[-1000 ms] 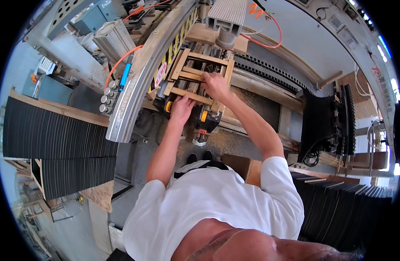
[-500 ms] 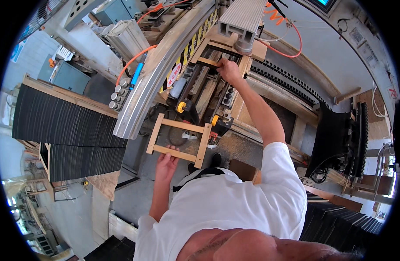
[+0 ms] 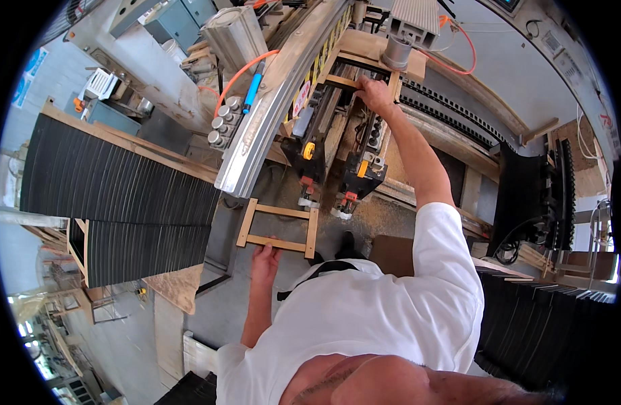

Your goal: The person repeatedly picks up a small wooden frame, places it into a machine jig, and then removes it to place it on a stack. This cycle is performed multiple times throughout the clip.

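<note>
My left hand [image 3: 264, 262] is closed on the near rail of a small wooden frame [image 3: 276, 241], a rectangle of light strips held out in front of my body at the left. Farther forward, my right hand [image 3: 376, 94] grips the near bar of a second wooden frame [image 3: 341, 82], which lies on the machine [image 3: 318, 125] under a metal cylinder [image 3: 397, 52]. Its fingertips are partly hidden behind the hand. Yellow knobs [image 3: 308, 150] and red-and-black clamp parts sit on the machine's rails between the two frames.
A curved metal beam [image 3: 239, 158] with an orange hose and round knobs runs along the left. Stacks of dark slats [image 3: 121, 189] stand farther left, more [image 3: 546, 324] at lower right. A black toothed track [image 3: 452, 118] lies right of the machine. Sawdust covers some floor.
The view has shifted, so the scene sits differently in it. The left-hand frame is now lower and flatter, apart from the machine. My right hand stays on the far frame's bar.
</note>
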